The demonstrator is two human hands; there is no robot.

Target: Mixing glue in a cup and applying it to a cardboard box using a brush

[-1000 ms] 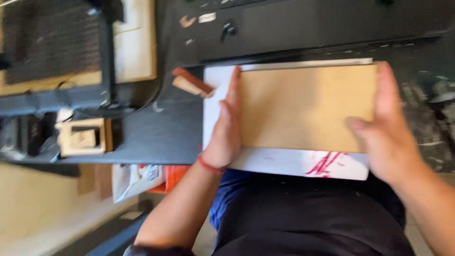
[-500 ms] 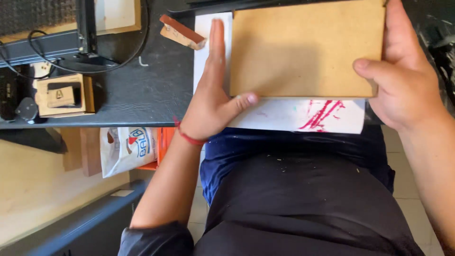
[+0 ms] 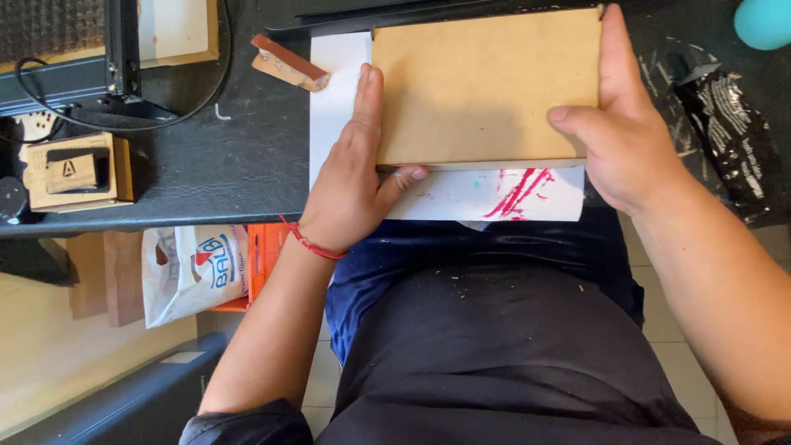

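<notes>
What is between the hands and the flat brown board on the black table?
Nothing visible. The left hand lies flat against the left edge of the flat brown rectangular board, and the right hand grips its right edge. Only a white paper sheet lies underneath.

Teal round object [image 3: 765, 21] cut off at top-right corner; white sheet [image 3: 486, 194] mostly hidden under board [image 3: 486, 82]

Change noted: my left hand [image 3: 354, 177] slid toward six o'clock along the brown board's [image 3: 486, 86] nine o'clock edge; its thumb dropped off the face and tucked under the near edge, against the white sheet [image 3: 486, 194].
</notes>
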